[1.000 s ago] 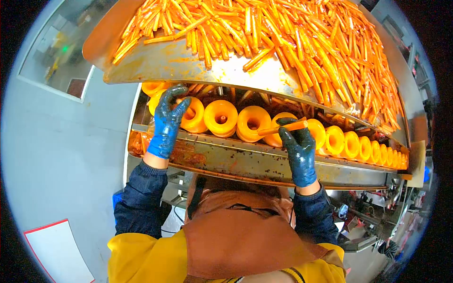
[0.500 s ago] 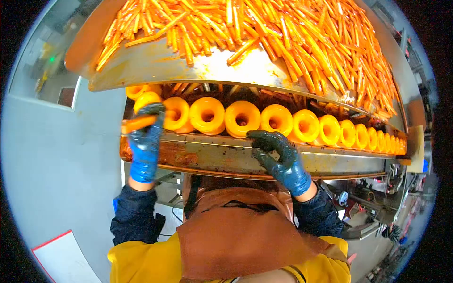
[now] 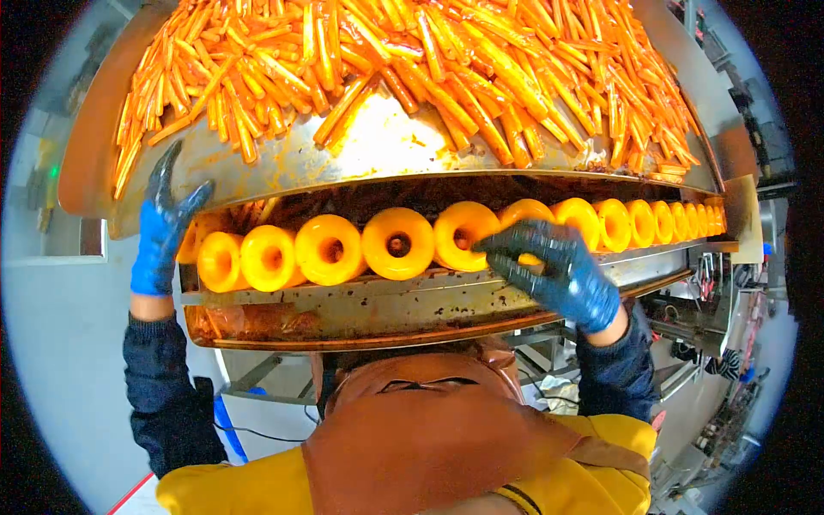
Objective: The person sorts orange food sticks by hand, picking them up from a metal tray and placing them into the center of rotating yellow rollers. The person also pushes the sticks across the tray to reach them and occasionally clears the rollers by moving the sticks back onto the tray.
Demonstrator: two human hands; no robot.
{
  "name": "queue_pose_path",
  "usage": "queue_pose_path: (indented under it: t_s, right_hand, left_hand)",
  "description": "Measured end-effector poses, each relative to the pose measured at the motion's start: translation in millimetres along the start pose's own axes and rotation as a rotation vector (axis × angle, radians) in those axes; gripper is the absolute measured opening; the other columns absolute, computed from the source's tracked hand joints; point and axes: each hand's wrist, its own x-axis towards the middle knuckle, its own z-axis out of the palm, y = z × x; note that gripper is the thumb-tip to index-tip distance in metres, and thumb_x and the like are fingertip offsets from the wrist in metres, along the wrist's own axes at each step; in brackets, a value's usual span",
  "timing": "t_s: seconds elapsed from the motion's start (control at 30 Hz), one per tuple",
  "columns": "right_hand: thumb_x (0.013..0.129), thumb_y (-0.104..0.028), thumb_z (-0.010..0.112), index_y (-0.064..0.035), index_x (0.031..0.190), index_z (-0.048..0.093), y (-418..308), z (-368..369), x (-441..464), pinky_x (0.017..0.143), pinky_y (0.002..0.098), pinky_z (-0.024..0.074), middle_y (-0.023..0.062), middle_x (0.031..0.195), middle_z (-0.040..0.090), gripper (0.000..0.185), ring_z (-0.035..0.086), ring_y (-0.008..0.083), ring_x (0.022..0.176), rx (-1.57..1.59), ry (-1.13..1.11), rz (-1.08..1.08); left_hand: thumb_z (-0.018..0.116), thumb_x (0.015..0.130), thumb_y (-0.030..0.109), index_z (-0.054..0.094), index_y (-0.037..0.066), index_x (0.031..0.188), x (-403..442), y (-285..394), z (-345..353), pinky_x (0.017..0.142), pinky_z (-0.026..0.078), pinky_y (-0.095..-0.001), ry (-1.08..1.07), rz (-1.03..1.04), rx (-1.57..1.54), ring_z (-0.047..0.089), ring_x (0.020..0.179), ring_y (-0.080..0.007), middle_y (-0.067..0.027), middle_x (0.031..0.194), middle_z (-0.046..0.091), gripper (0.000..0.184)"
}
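A metal tray (image 3: 287, 154) is filling the 12 o'clock side, bearing a heap of sticks (image 3: 489, 64). At the tray's near side their long axes are mostly pointing toward 5 to 7 o'clock. Nearer the body, a trough (image 3: 429, 298) is running from 9 to 3 o'clock, with a row of cups (image 3: 398, 220) standing along its far side. The left hand (image 3: 169, 219) is hanging nearer the sticks: its fingers are pointing to 12 o'clock, spread, with nothing visible between them, and sticks are lying just beyond. The right hand (image 3: 554, 270) is hanging over the cups, its fingers bending toward 10 o'clock beside a rim; whether they are grasping anything, one cannot tell. The tray's bare lip is standing between them and the sticks.
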Motion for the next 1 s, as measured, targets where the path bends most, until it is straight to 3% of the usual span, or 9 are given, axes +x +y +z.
queue_pose_path:
  t_s: [0.2, 0.27, 0.33, 0.5, 0.6, 0.67, 0.73, 0.77, 1.0]
  right_hand:
    - [0.083, -0.029, 0.061, -0.0053, 0.089, 0.066, 20, -33, 102, 0.073, 0.0395, 0.0513, 0.0147, 0.091, 0.066, 0.025, 0.063, 0.0316, 0.082, -0.576, 0.362, -0.003]
    - [0.082, -0.041, 0.061, -0.0023, 0.104, 0.062, 29, -23, 138, 0.074, 0.0426, 0.0491, 0.0189, 0.087, 0.064, 0.045, 0.062, 0.0331, 0.082, -0.706, 0.23, 0.092]
    - [0.079, -0.047, 0.061, 0.0003, 0.115, 0.054, 47, 10, 158, 0.075, 0.0446, 0.0487, 0.0206, 0.092, 0.063, 0.06, 0.061, 0.0358, 0.084, -0.779, 0.234, 0.063]
    - [0.081, -0.033, 0.06, -0.0003, 0.124, 0.046, 35, 11, 148, 0.079, 0.0449, 0.0485, 0.0232, 0.102, 0.06, 0.056, 0.06, 0.0364, 0.094, -0.617, 0.035, 0.163]
    - [0.081, -0.023, 0.057, -0.004, 0.127, 0.045, 55, -10, 134, 0.083, 0.0442, 0.0474, 0.0235, 0.108, 0.059, 0.051, 0.06, 0.0373, 0.095, -0.476, 0.098, -0.04]
    - [0.083, -0.028, 0.061, -0.0044, 0.13, 0.043, 39, -29, 130, 0.09, 0.0402, 0.0443, 0.024, 0.116, 0.056, 0.056, 0.056, 0.0363, 0.105, -0.204, 0.022, 0.193]
    - [0.083, -0.03, 0.061, -0.0033, 0.129, 0.045, 46, -32, 124, 0.092, 0.0385, 0.0433, 0.0237, 0.116, 0.056, 0.055, 0.056, 0.0349, 0.107, -0.228, 0.135, 0.088]
    - [0.083, -0.029, 0.06, -0.0032, 0.126, 0.048, 47, -34, 122, 0.089, 0.04, 0.0447, 0.0239, 0.112, 0.058, 0.051, 0.057, 0.0358, 0.104, -0.297, 0.087, 0.097]
    - [0.083, -0.033, 0.061, 0.0045, 0.123, 0.05, 42, -47, 122, 0.098, 0.0359, 0.0392, 0.0228, 0.123, 0.053, 0.056, 0.052, 0.0314, 0.116, -0.345, 0.221, 0.192]
  left_hand:
    - [0.071, 0.077, 0.035, 0.047, 0.007, 0.13, 95, 110, 65, 0.102, 0.035, -0.0366, -0.17, 0.178, -0.058, 0.046, 0.121, -0.0285, -0.0165, 0.129, 0.049, 0.064]
    - [0.065, 0.078, 0.047, 0.046, 0.01, 0.131, 115, 137, 97, 0.103, 0.034, -0.0406, -0.192, 0.154, 0.021, 0.042, 0.122, -0.037, -0.0226, 0.13, 0.046, 0.068]
    - [0.06, 0.082, 0.039, 0.043, 0.016, 0.133, 122, 165, 119, 0.093, 0.043, -0.0448, -0.258, 0.082, 0.328, 0.051, 0.108, -0.0395, -0.0247, 0.12, 0.051, 0.059]
    - [0.054, 0.082, 0.026, 0.056, 0.013, 0.111, 120, 143, 134, 0.07, 0.049, -0.0462, -0.238, 0.305, 0.335, 0.057, 0.089, -0.0397, -0.0196, 0.101, 0.056, 0.032]
    - [0.056, 0.079, 0.018, 0.06, 0.015, 0.102, 101, 129, 107, 0.068, 0.05, -0.0473, -0.261, 0.43, 0.253, 0.059, 0.081, -0.0354, -0.017, 0.093, 0.057, 0.024]
    - [0.059, 0.075, 0.013, 0.062, 0.015, 0.101, 88, 126, 81, 0.074, 0.051, -0.0452, -0.327, 0.407, 0.194, 0.059, 0.089, -0.0344, -0.0164, 0.102, 0.058, 0.025]
    - [0.062, 0.073, 0.008, 0.062, 0.017, 0.106, 76, 111, 64, 0.084, 0.049, -0.0417, -0.221, 0.558, 0.026, 0.057, 0.102, -0.0345, -0.0163, 0.115, 0.057, 0.035]
    - [0.062, 0.073, 0.004, 0.06, 0.018, 0.113, 68, 106, 59, 0.094, 0.045, -0.0391, -0.233, 0.46, -0.087, 0.053, 0.111, -0.0338, -0.0156, 0.124, 0.053, 0.042]
    - [0.06, 0.08, 0.01, 0.059, 0.013, 0.116, 18, 50, 30, 0.094, 0.042, -0.0368, -0.008, 0.21, -0.107, 0.052, 0.113, -0.0288, -0.0119, 0.12, 0.056, 0.036]
